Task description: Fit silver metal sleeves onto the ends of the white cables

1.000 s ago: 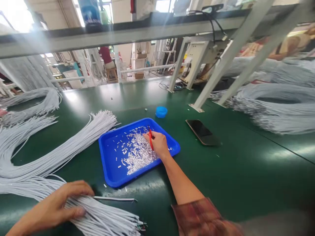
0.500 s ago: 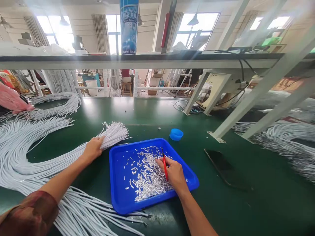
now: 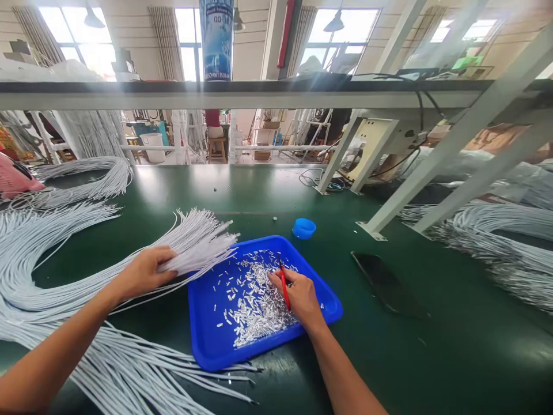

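Observation:
My left hand [image 3: 144, 271] is closed round a bundle of thin white cables [image 3: 196, 242], whose fanned tips reach over the left rim of a blue tray [image 3: 207, 346]. The tray holds a heap of small silver metal pieces [image 3: 254, 302]. My right hand [image 3: 298, 297] rests inside the tray on those pieces, fingers wrapped round a red-handled tool [image 3: 284, 283] that points away from me. Both hands work on a green table [image 3: 453, 357].
More white cables [image 3: 52, 242] sweep across the left of the table and under the tray's front. A small blue cap [image 3: 303, 228] lies behind the tray, a dark phone [image 3: 386, 284] to its right. White frame legs [image 3: 436, 173] and further cable bundles [image 3: 505, 248] stand at the right.
My left hand has gone from the near cables up to the bundle's far end and drawn its tips over the tray rim. My right hand has stayed in the tray with the red tool.

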The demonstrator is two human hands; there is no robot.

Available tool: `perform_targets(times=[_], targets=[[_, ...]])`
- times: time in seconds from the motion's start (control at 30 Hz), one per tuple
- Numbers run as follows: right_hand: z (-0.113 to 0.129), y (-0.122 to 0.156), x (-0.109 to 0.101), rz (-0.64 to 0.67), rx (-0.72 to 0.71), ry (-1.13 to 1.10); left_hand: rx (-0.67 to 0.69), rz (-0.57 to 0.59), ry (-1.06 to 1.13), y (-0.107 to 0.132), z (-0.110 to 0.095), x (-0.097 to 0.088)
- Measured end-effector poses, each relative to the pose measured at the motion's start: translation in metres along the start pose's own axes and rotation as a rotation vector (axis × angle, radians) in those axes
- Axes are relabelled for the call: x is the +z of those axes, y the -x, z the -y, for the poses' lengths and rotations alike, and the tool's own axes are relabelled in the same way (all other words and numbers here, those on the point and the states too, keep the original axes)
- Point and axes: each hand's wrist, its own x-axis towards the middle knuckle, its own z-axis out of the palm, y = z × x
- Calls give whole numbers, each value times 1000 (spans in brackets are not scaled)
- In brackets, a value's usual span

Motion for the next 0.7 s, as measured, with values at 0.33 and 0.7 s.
perform_targets(times=[0.33, 0.7], targets=[[4, 2, 1, -98, -37, -91, 269, -262, -196, -18, -32, 69], [33, 15, 11, 50, -110, -173, 166, -339, -160, -45, -53, 98]])
